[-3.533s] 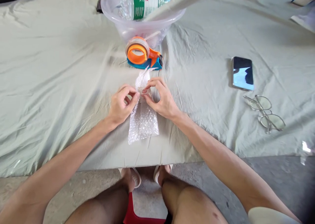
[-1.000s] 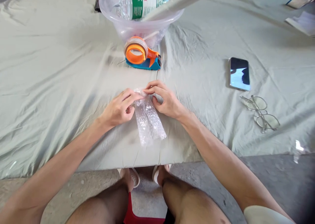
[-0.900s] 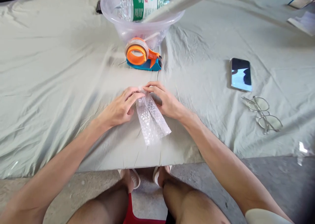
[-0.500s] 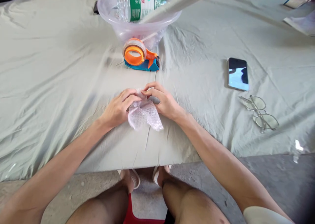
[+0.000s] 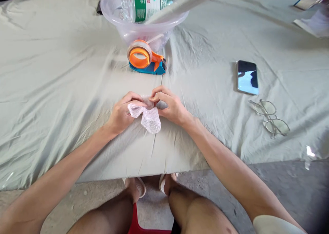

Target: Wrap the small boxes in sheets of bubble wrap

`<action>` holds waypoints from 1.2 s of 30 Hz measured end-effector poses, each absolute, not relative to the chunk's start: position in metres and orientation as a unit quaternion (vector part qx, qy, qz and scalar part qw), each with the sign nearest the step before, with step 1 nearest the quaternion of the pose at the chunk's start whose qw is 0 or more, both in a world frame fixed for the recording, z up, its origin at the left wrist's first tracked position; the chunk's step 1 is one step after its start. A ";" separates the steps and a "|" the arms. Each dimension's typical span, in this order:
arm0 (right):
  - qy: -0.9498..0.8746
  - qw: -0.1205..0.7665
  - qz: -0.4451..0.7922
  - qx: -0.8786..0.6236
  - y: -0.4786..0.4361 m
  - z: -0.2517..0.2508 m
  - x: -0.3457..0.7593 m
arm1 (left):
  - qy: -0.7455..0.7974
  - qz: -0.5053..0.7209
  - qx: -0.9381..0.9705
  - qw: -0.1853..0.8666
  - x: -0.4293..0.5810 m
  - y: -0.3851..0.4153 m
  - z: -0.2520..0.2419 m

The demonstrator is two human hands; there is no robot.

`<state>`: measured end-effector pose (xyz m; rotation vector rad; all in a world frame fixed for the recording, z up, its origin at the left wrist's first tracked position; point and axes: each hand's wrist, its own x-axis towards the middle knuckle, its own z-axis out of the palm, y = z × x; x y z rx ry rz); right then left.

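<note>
Some bubble wrap (image 5: 151, 121) pinched by left hand (image 5: 122, 113) and right hand (image 5: 172, 105) | apparently being folded | firm grip likely needed next

bubble wrap (image 5: 151, 120) glossy bumpy plastic; tablecloth (image 5: 77, 72) matt wrinkled fabric.

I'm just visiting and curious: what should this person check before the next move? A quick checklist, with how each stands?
1. Left hand on the bubble wrap: ok.
2. Right hand pinching the wrap firmly: cannot tell; fingertips at it, grip partly hidden.
3. Wrap lying flat: not ok; it is crumpled.
4. Anything inside the wrap: cannot tell; folds and fingers hide it.
5. Tape dispenser beyond the hands: ok, on the cloth.
6. Phone and glasses apart from the hands: ok.
</note>
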<state>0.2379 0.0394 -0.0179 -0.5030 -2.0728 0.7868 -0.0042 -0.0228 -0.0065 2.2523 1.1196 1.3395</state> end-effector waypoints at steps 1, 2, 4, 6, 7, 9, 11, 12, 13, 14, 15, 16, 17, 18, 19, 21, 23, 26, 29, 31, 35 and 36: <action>-0.827 0.419 0.314 -0.205 0.039 -0.018 0.237 | 0.387 0.463 0.784 0.146 -0.004 -0.023 -0.005; -0.827 0.420 0.310 -0.209 0.037 -0.018 0.236 | 0.387 0.462 0.784 0.146 -0.004 -0.023 -0.004; -0.829 0.425 0.295 -0.211 0.034 -0.018 0.234 | 0.385 0.466 0.784 0.140 -0.002 -0.023 -0.002; -0.829 0.431 0.288 -0.211 0.031 -0.018 0.232 | 0.383 0.472 0.783 0.129 -0.001 -0.023 -0.002; -0.826 0.434 0.293 -0.209 0.029 -0.018 0.232 | 0.381 0.475 0.783 0.126 -0.001 -0.023 -0.003; -0.812 0.442 0.319 -0.209 0.026 -0.018 0.230 | 0.375 0.474 0.786 0.129 -0.003 -0.022 -0.004; -0.790 0.449 0.357 -0.216 0.024 -0.017 0.228 | 0.361 0.467 0.795 0.139 -0.007 -0.022 -0.005; -0.778 0.450 0.379 -0.221 0.023 -0.017 0.228 | 0.347 0.465 0.802 0.141 -0.009 -0.022 -0.006; -0.766 0.449 0.400 -0.228 0.023 -0.016 0.227 | 0.335 0.464 0.808 0.142 -0.011 -0.022 -0.007; -0.755 0.449 0.417 -0.234 0.022 -0.016 0.226 | 0.329 0.460 0.812 0.141 -0.013 -0.022 -0.008; -0.745 0.449 0.431 -0.240 0.022 -0.015 0.226 | 0.330 0.455 0.815 0.139 -0.014 -0.022 -0.009; -0.737 0.452 0.440 -0.243 0.022 -0.015 0.226 | 0.338 0.448 0.817 0.134 -0.015 -0.022 -0.010; -0.731 0.456 0.444 -0.244 0.022 -0.015 0.226 | 0.350 0.441 0.817 0.127 -0.015 -0.021 -0.010; -0.728 0.460 0.447 -0.242 0.021 -0.014 0.226 | 0.364 0.435 0.815 0.120 -0.015 -0.020 -0.010; -0.727 0.460 0.451 -0.237 0.021 -0.013 0.227 | 0.373 0.432 0.813 0.115 -0.015 -0.019 -0.010; -0.725 0.446 0.476 -0.220 0.019 -0.010 0.230 | 0.371 0.438 0.811 0.110 -0.015 -0.016 -0.009; -0.721 0.417 0.518 -0.197 0.018 -0.007 0.232 | 0.361 0.446 0.811 0.113 -0.015 -0.013 -0.008; -0.711 0.397 0.552 -0.183 0.019 -0.007 0.234 | 0.355 0.455 0.809 0.113 -0.017 -0.010 -0.010; -0.700 0.411 0.548 -0.203 0.022 -0.011 0.232 | 0.347 0.450 0.815 0.114 -0.018 -0.009 -0.012; -0.693 0.423 0.543 -0.215 0.024 -0.015 0.231 | 0.348 0.440 0.819 0.120 -0.019 -0.009 -0.013; -0.697 0.435 0.520 -0.234 0.027 -0.018 0.231 | 0.354 0.421 0.825 0.127 -0.019 -0.011 -0.014; -0.705 0.437 0.506 -0.237 0.028 -0.017 0.231 | 0.354 0.418 0.826 0.130 -0.019 -0.011 -0.014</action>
